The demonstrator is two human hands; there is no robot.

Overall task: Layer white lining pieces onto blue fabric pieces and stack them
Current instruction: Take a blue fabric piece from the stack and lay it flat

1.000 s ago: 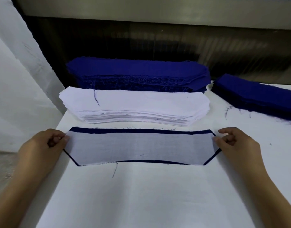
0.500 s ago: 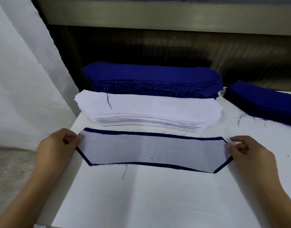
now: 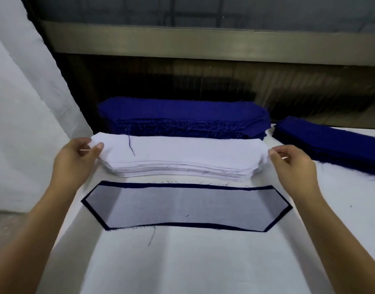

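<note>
Both hands' fingers (image 3: 98,146) pinch white lining stack (image 3: 182,158) ends.

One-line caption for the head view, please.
Left hand and right hand pinch opposite ends of the white lining stack, behind a lined blue fabric piece.

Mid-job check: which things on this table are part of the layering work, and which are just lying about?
In the job:
white lining stack
blue fabric stack
layered piece
second blue stack
left hand and right hand, at the white stack's ends

Lying about:
loose thread
white cloth hanging on the left
</note>
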